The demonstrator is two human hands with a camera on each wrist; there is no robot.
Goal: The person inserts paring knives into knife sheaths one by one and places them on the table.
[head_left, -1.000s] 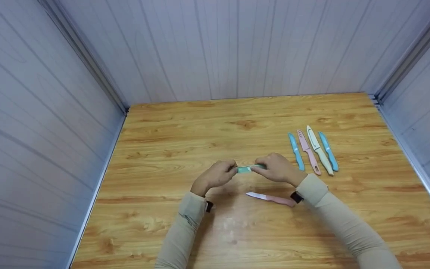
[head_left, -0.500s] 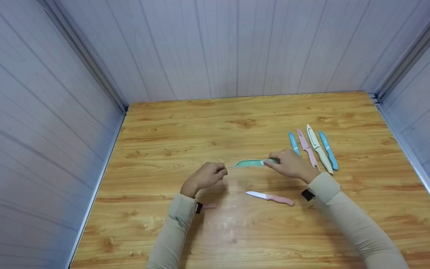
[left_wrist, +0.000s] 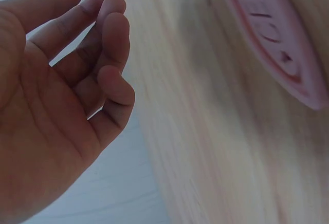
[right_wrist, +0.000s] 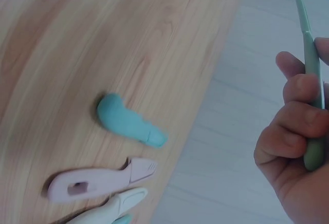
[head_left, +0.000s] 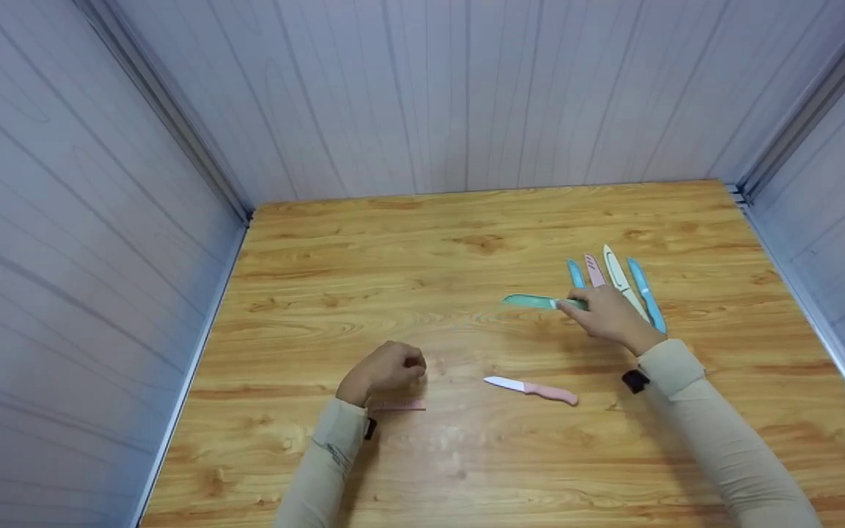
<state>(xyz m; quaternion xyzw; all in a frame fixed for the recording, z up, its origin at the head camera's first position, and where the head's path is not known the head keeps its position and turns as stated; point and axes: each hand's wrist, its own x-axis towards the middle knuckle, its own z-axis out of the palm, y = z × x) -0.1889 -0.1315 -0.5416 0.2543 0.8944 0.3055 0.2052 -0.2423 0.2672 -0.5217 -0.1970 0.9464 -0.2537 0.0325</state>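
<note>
My right hand (head_left: 608, 315) grips the handle of a green knife (head_left: 530, 301), its blade covered by a matching green sheath and pointing left. In the right wrist view the fingers curl round the green handle (right_wrist: 313, 154). My left hand (head_left: 386, 369) holds nothing; its fingers hang loosely bent over the table. Just below it lies a pink blade sheath (head_left: 409, 405), whose raised lettering shows in the left wrist view. Between the hands, nearer the front, a pink-handled knife (head_left: 549, 392) lies with its white blade bare, tip to the left.
At the right stands a row of sheathed knives: a blue knife (head_left: 575, 273), a pink knife (head_left: 594, 270), a cream knife (head_left: 616, 271) and another blue knife (head_left: 646, 293). My right hand covers part of the row. Pale panel walls (head_left: 430, 95) enclose the wooden table.
My hands have separated: the left let go of the green knife and moved left and toward me. The right carried the knife right and farther back, toward the row.
</note>
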